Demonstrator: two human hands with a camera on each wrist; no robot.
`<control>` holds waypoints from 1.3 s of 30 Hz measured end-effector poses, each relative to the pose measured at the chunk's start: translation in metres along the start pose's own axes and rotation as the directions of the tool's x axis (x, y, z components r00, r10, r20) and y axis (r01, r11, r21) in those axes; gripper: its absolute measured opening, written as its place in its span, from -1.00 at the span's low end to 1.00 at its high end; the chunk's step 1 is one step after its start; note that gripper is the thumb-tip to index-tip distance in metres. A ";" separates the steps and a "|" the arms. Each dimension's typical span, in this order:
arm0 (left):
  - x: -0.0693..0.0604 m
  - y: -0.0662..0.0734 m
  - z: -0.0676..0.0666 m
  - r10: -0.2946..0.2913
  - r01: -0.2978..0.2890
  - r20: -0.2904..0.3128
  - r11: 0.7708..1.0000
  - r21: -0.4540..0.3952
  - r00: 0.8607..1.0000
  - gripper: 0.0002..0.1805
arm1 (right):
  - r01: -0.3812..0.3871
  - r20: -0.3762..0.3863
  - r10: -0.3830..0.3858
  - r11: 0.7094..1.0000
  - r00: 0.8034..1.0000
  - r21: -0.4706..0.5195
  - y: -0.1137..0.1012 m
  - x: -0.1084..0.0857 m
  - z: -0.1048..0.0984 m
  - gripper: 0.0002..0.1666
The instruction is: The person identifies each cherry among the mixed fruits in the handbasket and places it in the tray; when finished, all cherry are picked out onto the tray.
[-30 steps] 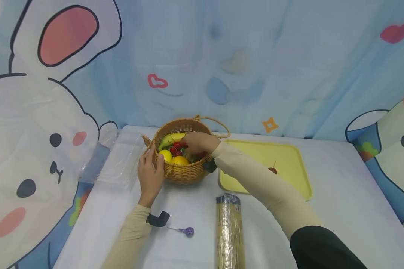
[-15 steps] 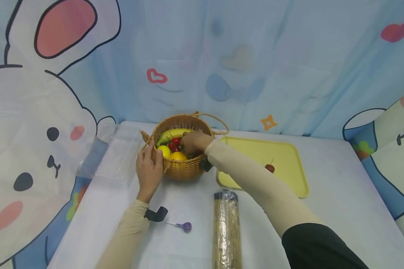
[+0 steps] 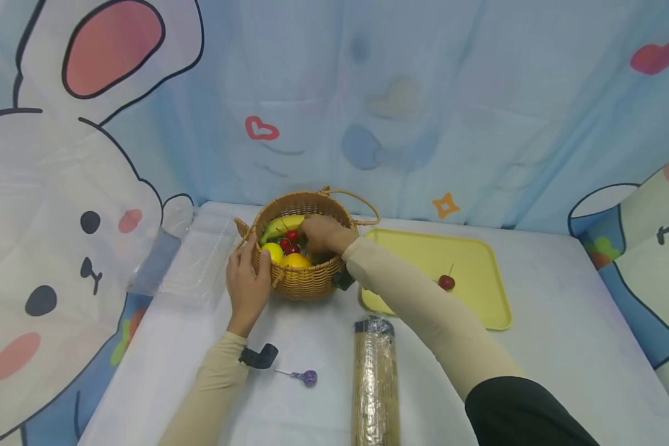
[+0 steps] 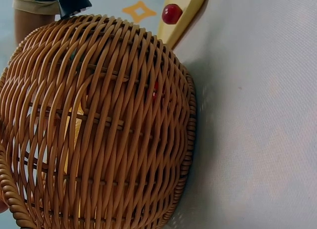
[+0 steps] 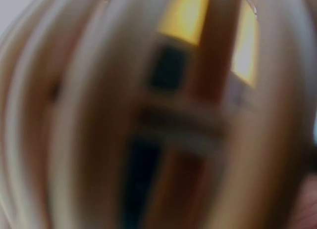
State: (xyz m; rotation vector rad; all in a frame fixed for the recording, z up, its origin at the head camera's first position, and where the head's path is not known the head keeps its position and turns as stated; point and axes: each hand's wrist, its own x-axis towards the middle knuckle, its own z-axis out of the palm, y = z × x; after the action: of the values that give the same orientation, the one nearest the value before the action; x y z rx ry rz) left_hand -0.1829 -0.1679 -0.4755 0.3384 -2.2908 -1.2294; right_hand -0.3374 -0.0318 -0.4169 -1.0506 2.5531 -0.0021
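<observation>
Starting at the far left, you have a cartoon rabbit (image 3: 97, 248) on the backdrop, and beside it clear plastic wrapping (image 3: 197, 263) on the counter (image 3: 563, 310). Next comes your left grip (image 3: 248, 282), thumb and fingers spread, touching the rim of the wicker basket (image 3: 306, 288) from its near left side. A dark band (image 3: 259, 356) sits on that wrist.

Now the basket itself: it stands upright near the backdrop, a banana (image 3: 280, 228) at the back, a round yellow fruit (image 3: 272, 252) at the left, red cherries (image 3: 292, 236) in the middle and an orange fruit (image 3: 297, 260) at the front. Below, toward you, a purple lollipop (image 3: 309, 378) lies on its side.

Your right grip (image 3: 324, 235) reaches down into the basket's right half; its fingertips are hidden, so you cannot tell whether they pinch anything, and the right wrist view shows mostly blurred wicker. On to the plastic-wrapped roll (image 3: 376, 384), pointing toward you, and finally the yellow tray (image 3: 474, 254), partly behind your right sleeve (image 3: 424, 303), bearing one dark-red stemmed cherry (image 3: 446, 282).
</observation>
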 end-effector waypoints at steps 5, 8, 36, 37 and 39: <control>0.000 0.001 0.000 0.002 -0.002 0.001 1.000 -0.004 1.000 -0.43 | -0.041 0.054 0.042 0.999 0.998 -0.016 0.001 -0.001 0.001 -0.48; 0.000 0.001 0.000 -0.004 0.004 -0.001 1.000 -0.002 1.000 -0.43 | -0.035 0.071 0.038 0.999 0.997 -0.039 0.002 -0.001 0.003 -0.47; 0.000 0.001 0.000 0.009 -0.009 -0.008 1.000 -0.003 1.000 -0.45 | 0.151 -0.015 -0.151 0.988 0.988 0.022 -0.002 -0.001 0.003 -0.82; 0.000 0.001 0.000 0.006 -0.006 -0.007 1.000 -0.003 1.000 -0.45 | 0.157 -0.039 -0.155 0.987 0.987 0.029 -0.001 -0.001 0.003 -0.83; 0.000 0.001 0.000 0.002 -0.002 -0.004 1.000 0.001 1.000 -0.44 | 0.164 -0.098 -0.159 0.985 0.982 0.049 0.000 -0.003 0.002 -0.83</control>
State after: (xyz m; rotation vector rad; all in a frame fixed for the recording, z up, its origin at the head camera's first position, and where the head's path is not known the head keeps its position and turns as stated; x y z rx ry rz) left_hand -0.1829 -0.1675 -0.4749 0.3391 -2.2878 -1.2254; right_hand -0.3346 -0.0293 -0.4182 -1.2599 2.5253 -0.1698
